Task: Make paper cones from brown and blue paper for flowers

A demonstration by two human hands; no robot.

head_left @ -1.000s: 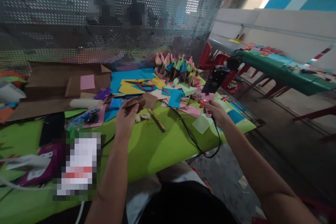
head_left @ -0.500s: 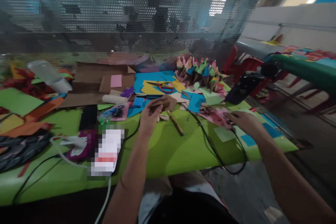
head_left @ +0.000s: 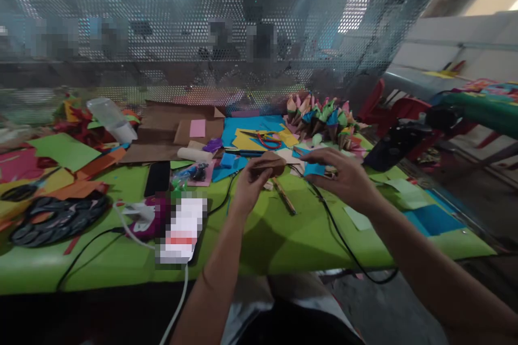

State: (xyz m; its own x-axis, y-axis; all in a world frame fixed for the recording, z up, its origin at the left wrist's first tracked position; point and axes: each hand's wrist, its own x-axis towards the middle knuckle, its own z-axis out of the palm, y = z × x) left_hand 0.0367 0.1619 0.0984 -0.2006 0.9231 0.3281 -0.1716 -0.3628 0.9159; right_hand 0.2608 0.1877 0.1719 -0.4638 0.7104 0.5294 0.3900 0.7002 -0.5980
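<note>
My left hand (head_left: 251, 186) is closed on a folded piece of brown paper (head_left: 270, 163), held a little above the table. To its right, my right hand (head_left: 343, 178) is raised with thumb and fingertips apart. Blue paper (head_left: 314, 168) shows in the gap between those fingers, apparently lying on the table behind. A yellow pencil-like stick (head_left: 285, 197) lies on the green table between my hands. Below my right hand runs a black cord (head_left: 332, 221), one end hidden behind my forearm.
Red-handled scissors (head_left: 267, 141) lie on yellow paper. Several paper cones (head_left: 324, 116) stand at the back right. A phone (head_left: 184, 230) with a white cable, a dark phone (head_left: 157, 179) and brown cardboard (head_left: 162, 132) are on the left. A perforated metal panel (head_left: 170, 38) stands behind.
My right hand has moved left from the pink paper at the right, toward my left hand, and its fingers are apart. My left hand keeps the brown paper. The view has shifted slightly.
</note>
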